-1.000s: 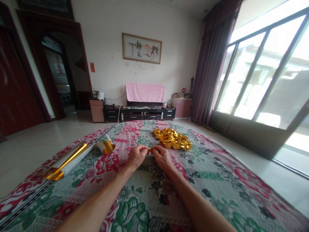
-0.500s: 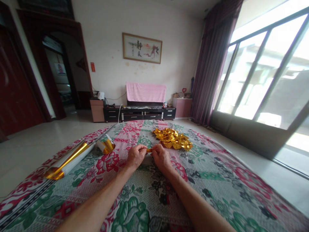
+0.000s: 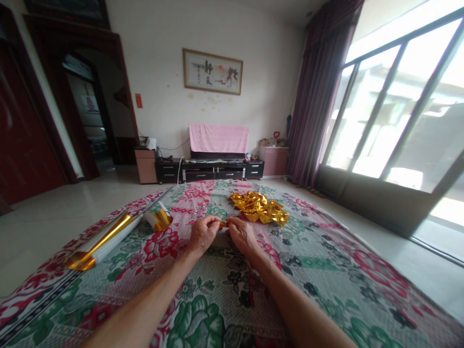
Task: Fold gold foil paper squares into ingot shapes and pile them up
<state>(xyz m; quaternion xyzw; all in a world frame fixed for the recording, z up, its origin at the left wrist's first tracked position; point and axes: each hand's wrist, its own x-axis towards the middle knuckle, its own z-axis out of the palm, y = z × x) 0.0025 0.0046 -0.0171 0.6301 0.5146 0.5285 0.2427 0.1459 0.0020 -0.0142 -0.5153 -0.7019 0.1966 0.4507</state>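
Note:
My left hand [image 3: 204, 233] and my right hand [image 3: 240, 234] meet just above the middle of the flowered cloth. Between their fingertips they pinch a small piece of gold foil paper [image 3: 224, 224], one end in each hand. Most of that piece is hidden by my fingers, so its shape is unclear. Right behind my right hand lies a pile of folded gold foil pieces [image 3: 259, 208]. Farther left rests a small curled stack of gold foil paper [image 3: 159, 218], and beside it a long rolled sheet [image 3: 105, 240], gold on one face and white on the other.
A flowered cloth [image 3: 319, 295] covers the broad surface in front of me. Beyond it stands a low black TV cabinet [image 3: 213, 173] with a pink cloth [image 3: 219, 137] draped over what is on top. Large windows [image 3: 395, 106] and a purple curtain [image 3: 308, 96] are at the right.
My right hand's fingers have shifted slightly on the gold foil piece, with its back turned a little flatter. The left hand and the foil pile stay as they were.

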